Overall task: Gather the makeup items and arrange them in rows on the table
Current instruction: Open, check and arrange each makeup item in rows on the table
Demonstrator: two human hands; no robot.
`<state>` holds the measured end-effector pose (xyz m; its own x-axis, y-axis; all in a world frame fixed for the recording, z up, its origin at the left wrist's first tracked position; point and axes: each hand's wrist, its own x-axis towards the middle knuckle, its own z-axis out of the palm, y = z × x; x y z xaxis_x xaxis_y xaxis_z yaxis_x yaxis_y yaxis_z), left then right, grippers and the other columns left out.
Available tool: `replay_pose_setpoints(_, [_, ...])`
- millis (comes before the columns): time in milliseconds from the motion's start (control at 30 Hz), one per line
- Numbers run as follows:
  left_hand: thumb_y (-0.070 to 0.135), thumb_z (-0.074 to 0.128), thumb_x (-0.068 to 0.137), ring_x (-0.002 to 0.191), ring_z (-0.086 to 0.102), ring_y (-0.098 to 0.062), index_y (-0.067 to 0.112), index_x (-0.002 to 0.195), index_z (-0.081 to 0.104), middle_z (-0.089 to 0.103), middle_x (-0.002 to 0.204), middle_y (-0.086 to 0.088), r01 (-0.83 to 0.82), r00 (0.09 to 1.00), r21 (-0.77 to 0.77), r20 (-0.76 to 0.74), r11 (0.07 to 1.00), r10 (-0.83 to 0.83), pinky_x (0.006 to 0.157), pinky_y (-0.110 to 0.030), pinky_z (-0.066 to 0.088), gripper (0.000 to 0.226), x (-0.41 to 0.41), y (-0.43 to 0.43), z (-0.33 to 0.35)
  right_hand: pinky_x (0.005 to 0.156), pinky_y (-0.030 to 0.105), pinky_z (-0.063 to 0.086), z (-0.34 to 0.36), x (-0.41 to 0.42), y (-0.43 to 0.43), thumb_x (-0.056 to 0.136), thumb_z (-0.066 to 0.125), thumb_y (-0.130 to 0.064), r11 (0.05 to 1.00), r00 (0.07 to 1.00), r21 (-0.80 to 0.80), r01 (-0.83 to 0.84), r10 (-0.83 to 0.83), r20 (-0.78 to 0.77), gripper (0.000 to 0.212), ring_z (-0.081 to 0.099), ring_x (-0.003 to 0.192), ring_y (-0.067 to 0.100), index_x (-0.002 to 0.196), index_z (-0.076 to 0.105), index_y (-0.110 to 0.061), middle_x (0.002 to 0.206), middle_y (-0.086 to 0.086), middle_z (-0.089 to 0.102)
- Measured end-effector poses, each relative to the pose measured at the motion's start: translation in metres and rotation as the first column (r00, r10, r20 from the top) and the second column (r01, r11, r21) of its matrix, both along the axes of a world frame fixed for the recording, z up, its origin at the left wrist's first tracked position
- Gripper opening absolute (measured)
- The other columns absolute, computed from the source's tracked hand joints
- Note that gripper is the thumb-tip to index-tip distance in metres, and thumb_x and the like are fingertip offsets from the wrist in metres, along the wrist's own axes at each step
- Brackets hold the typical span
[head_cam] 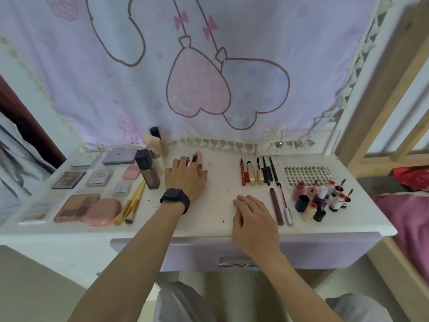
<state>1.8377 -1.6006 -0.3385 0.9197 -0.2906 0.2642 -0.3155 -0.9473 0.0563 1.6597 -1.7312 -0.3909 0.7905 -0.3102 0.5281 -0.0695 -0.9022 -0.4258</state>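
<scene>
My left hand point(185, 176) grasps slim pencils point(193, 158) near the table point(218, 205) back edge; right hand point(254, 217) flat, released; palettes point(76, 206) rowed left; bottles point(322, 198) at right edge look unsorted

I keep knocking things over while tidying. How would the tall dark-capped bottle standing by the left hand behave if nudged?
The tall bottle stands upright on a narrow base, so it probably tips easily. Its squared sides suggest it would slide, not roll, once down. It looks rigid, possibly glass.
</scene>
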Motion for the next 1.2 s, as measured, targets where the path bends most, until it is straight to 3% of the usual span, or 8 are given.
replay_pose_setpoints(100, [0.058, 0.042, 0.094, 0.117, 0.048, -0.028, 0.022, 0.114, 0.067, 0.058, 0.126, -0.006, -0.016, 1.0, 0.017, 0.019, 1.0, 0.016, 0.092, -0.042, 0.04, 0.048, 0.004, -0.009, 0.005, 0.1, 0.039, 0.055, 0.001, 0.0, 0.0, 0.09, 0.056, -0.017, 1.0, 1.0, 0.005, -0.013, 0.013, -0.008, 0.033, 0.066, 0.118, 0.025, 0.115, 0.076, -0.007, 0.12, 0.006, 0.074])
replay_pose_setpoints(267, [0.054, 0.042, 0.096, 0.12, 0.045, -0.029, 0.021, 0.132, 0.059, 0.056, 0.128, -0.008, -0.048, 0.996, 0.086, -0.065, 0.995, 0.054, 0.094, -0.043, 0.038, 0.052, 0.006, -0.024, 0.009, 0.099, 0.04, 0.056, 0.001, 0.0, -0.002, 0.087, 0.071, -0.009, 1.0, 1.0, -0.001, -0.023, 0.023, -0.008, 0.029, 0.066, 0.117, 0.025, 0.115, 0.076, -0.007, 0.12, 0.006, 0.074])
replay_pose_setpoints(533, [0.044, 0.043, 0.099, 0.083, 0.059, -0.022, 0.02, 0.099, 0.066, 0.064, 0.091, -0.001, -0.123, 0.989, -0.256, -0.105, 0.959, 0.099, 0.062, -0.031, 0.046, 0.033, -0.009, -0.011, 0.017, 0.1, 0.041, 0.055, 0.002, -0.001, -0.001, 0.087, 0.072, -0.009, 0.999, 0.999, 0.031, -0.041, 0.041, 0.004, 0.029, 0.066, 0.118, 0.025, 0.116, 0.076, -0.007, 0.121, 0.006, 0.073])
replay_pose_setpoints(767, [0.035, 0.061, 0.097, 0.069, 0.058, -0.003, 0.023, 0.097, 0.07, 0.071, 0.082, 0.009, -0.067, 0.954, -0.885, -0.192, 0.46, -0.229, 0.062, -0.02, 0.045, 0.015, -0.054, 0.018, 0.021, 0.099, 0.033, 0.048, 0.017, -0.001, 0.0, 0.101, 0.053, -0.041, 0.975, 0.994, 0.223, -0.019, 0.043, -0.102, 0.038, 0.059, 0.116, 0.014, 0.132, 0.061, -0.021, 0.118, -0.01, 0.069])
replay_pose_setpoints(900, [0.025, 0.063, 0.096, 0.063, 0.058, 0.006, 0.028, 0.097, 0.07, 0.072, 0.083, 0.008, -0.05, 0.871, -0.909, -0.243, 0.415, -0.427, 0.056, -0.01, 0.045, 0.008, -0.075, 0.034, 0.024, 0.082, 0.026, 0.05, 0.038, 0.003, -0.003, 0.094, 0.032, -0.073, 0.758, 0.987, 0.652, -0.022, 0.12, -0.106, 0.053, 0.064, 0.091, 0.0, 0.132, 0.045, -0.039, 0.1, -0.023, 0.069])
replay_pose_setpoints(1000, [0.025, 0.064, 0.096, 0.064, 0.059, 0.007, 0.028, 0.098, 0.07, 0.071, 0.082, 0.01, -0.038, 0.839, -0.888, -0.278, 0.459, -0.468, 0.055, -0.008, 0.044, 0.008, -0.083, 0.039, 0.027, 0.061, 0.016, 0.05, 0.054, 0.011, -0.006, 0.1, 0.043, -0.056, 0.514, 0.987, 0.846, -0.144, 0.132, 0.088, 0.036, 0.062, 0.065, 0.0, 0.12, 0.053, -0.028, 0.085, -0.011, 0.073])
replay_pose_setpoints(1133, [0.027, 0.067, 0.093, 0.066, 0.06, 0.007, 0.029, 0.099, 0.072, 0.072, 0.083, 0.01, -0.058, 0.83, -0.9, -0.284, 0.433, -0.48, 0.057, -0.007, 0.044, 0.008, -0.088, 0.044, 0.033, 0.056, 0.021, 0.049, 0.063, 0.016, -0.01, 0.105, 0.053, -0.025, 0.478, 0.988, 0.865, -0.151, 0.107, 0.114, 0.02, 0.054, 0.054, 0.004, 0.11, 0.065, -0.01, 0.071, -0.007, 0.07])
replay_pose_setpoints(1200, [0.028, 0.071, 0.09, 0.067, 0.06, 0.005, 0.03, 0.1, 0.075, 0.073, 0.084, 0.011, -0.094, 0.824, -0.933, -0.269, 0.348, -0.499, 0.059, -0.009, 0.046, 0.011, -0.09, 0.045, 0.035, 0.059, 0.025, 0.052, 0.062, 0.018, -0.009, 0.104, 0.055, -0.021, 0.343, 0.989, 0.929, -0.138, 0.097, 0.111, 0.019, 0.055, 0.055, 0.005, 0.108, 0.066, -0.007, 0.071, -0.006, 0.071])
